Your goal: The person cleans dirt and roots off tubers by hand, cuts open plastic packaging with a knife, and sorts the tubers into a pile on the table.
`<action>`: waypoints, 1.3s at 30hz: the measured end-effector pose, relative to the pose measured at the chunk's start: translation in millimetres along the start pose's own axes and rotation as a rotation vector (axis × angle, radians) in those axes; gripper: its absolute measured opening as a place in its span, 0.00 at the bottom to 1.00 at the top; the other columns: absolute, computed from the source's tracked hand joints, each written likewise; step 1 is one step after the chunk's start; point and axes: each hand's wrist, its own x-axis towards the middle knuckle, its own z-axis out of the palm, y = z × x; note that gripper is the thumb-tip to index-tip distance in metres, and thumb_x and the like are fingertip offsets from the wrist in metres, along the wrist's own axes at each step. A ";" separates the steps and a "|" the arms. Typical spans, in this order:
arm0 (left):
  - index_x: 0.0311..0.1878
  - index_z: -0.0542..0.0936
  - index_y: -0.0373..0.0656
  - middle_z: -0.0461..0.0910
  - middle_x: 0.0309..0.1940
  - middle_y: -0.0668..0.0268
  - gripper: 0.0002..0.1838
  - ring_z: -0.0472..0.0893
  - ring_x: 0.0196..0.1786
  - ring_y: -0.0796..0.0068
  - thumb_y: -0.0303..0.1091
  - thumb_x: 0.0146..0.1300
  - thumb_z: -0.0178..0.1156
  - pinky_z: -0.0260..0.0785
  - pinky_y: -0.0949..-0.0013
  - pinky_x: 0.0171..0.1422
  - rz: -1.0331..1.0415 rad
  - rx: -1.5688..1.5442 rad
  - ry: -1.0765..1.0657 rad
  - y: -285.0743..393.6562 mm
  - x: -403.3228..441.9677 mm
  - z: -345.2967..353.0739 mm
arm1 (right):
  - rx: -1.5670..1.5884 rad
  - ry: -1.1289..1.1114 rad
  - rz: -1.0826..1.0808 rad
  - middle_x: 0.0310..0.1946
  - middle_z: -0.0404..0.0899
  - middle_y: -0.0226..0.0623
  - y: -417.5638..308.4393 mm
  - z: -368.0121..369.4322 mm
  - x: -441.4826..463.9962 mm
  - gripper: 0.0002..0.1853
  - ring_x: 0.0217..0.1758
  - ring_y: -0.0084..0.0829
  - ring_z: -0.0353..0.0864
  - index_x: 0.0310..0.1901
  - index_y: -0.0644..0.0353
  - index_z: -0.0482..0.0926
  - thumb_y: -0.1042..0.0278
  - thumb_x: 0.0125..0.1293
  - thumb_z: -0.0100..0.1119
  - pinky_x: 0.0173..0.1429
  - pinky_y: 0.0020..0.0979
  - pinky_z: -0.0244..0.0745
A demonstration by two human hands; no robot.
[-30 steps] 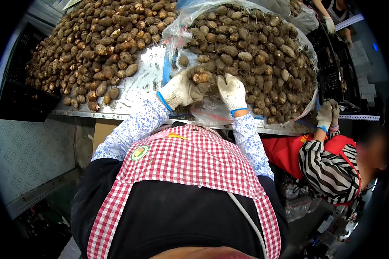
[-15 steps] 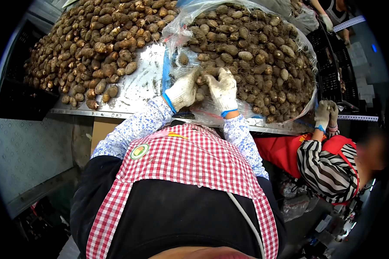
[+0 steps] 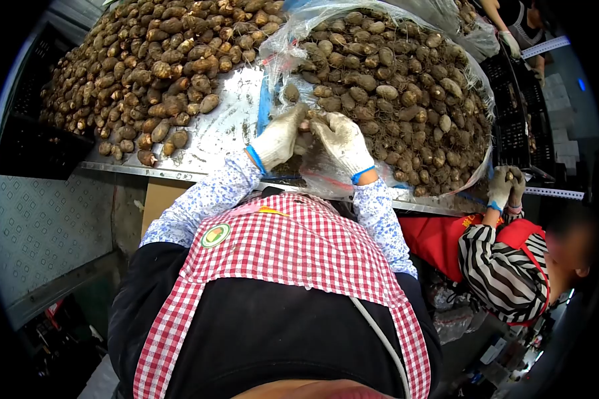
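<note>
My left hand (image 3: 277, 138), in a dirty white knit glove with a blue cuff, is closed round a small taro (image 3: 305, 125) that shows only in part between my hands. My right hand (image 3: 343, 141), gloved the same way, pinches at the same taro from the other side. Just beyond my hands spreads a heap of hairy, soil-covered taros (image 3: 399, 100) on clear plastic sheeting (image 3: 323, 174). One loose taro (image 3: 291, 93) lies on the plastic above my left hand.
A pile of smoother taros (image 3: 153, 73) covers the metal table (image 3: 229, 110) on the left, beside a black crate (image 3: 36, 146). More black crates (image 3: 512, 100) stand on the right. A co-worker in a striped top (image 3: 499, 266) works there with gloved hands (image 3: 504, 188); another person is behind.
My right hand has turned, its back now facing up more, with the fingers bent in at the taro. My left hand stays about where it was. The view has shifted slightly.
</note>
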 end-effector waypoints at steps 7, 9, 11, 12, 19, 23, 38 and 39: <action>0.48 0.74 0.32 0.63 0.16 0.80 0.20 0.61 0.16 0.87 0.41 0.77 0.42 0.49 0.80 0.19 -0.105 -0.382 -0.231 31.8 -12.2 -72.3 | -0.286 0.059 0.016 0.43 0.82 0.51 11.5 -2.1 44.5 0.18 0.43 0.50 0.83 0.51 0.61 0.77 0.62 0.62 0.61 0.46 0.47 0.79; 0.46 0.74 0.34 0.63 0.18 0.80 0.17 0.62 0.20 0.85 0.39 0.76 0.42 0.54 0.80 0.22 0.007 -0.299 -0.034 51.0 -3.7 -98.1 | -0.262 0.027 0.024 0.39 0.84 0.49 1.0 11.0 69.5 0.19 0.43 0.49 0.84 0.47 0.60 0.79 0.54 0.63 0.62 0.47 0.46 0.79; 0.47 0.74 0.35 0.67 0.22 0.77 0.16 0.68 0.26 0.82 0.39 0.75 0.43 0.62 0.78 0.24 0.065 -0.615 -0.077 95.3 -8.1 -114.0 | -0.281 -0.002 0.065 0.38 0.84 0.49 -7.5 30.3 88.1 0.21 0.43 0.49 0.85 0.43 0.59 0.80 0.49 0.59 0.65 0.48 0.47 0.79; 0.51 0.72 0.34 0.71 0.27 0.72 0.17 0.72 0.30 0.77 0.40 0.76 0.42 0.69 0.74 0.30 0.165 -0.764 -0.116 125.8 -7.5 -120.6 | -0.295 -0.003 0.079 0.37 0.84 0.48 -8.0 44.2 94.9 0.22 0.41 0.49 0.85 0.42 0.59 0.81 0.48 0.57 0.67 0.47 0.47 0.80; 0.59 0.73 0.36 0.78 0.53 0.48 0.22 0.80 0.53 0.56 0.44 0.74 0.50 0.77 0.54 0.61 0.865 -0.190 0.083 194.1 -25.6 -113.8 | 0.056 -0.048 0.143 0.48 0.83 0.50 15.0 66.0 92.7 0.22 0.53 0.47 0.82 0.51 0.59 0.78 0.55 0.59 0.66 0.58 0.41 0.76; 0.65 0.72 0.40 0.77 0.56 0.54 0.23 0.79 0.54 0.62 0.44 0.74 0.51 0.78 0.61 0.56 0.397 0.798 0.089 124.8 -14.6 -57.7 | 0.324 0.047 0.096 0.48 0.83 0.49 -6.5 26.9 56.7 0.21 0.53 0.46 0.83 0.55 0.59 0.78 0.63 0.61 0.67 0.56 0.39 0.76; 0.56 0.74 0.44 0.78 0.34 0.72 0.14 0.75 0.23 0.83 0.40 0.78 0.46 0.63 0.83 0.20 -0.133 0.195 -0.656 2.2 49.5 -3.4 | 0.018 0.425 -0.219 0.46 0.80 0.45 -12.1 -23.9 -32.4 0.23 0.46 0.47 0.81 0.53 0.57 0.77 0.66 0.55 0.70 0.46 0.43 0.79; 0.55 0.75 0.43 0.78 0.35 0.72 0.13 0.75 0.24 0.83 0.38 0.77 0.46 0.64 0.83 0.21 -0.221 0.009 -0.743 -4.6 56.4 -5.4 | -0.063 0.430 -0.175 0.43 0.81 0.46 -12.0 -22.8 -34.4 0.21 0.43 0.47 0.82 0.52 0.57 0.77 0.66 0.56 0.69 0.43 0.43 0.79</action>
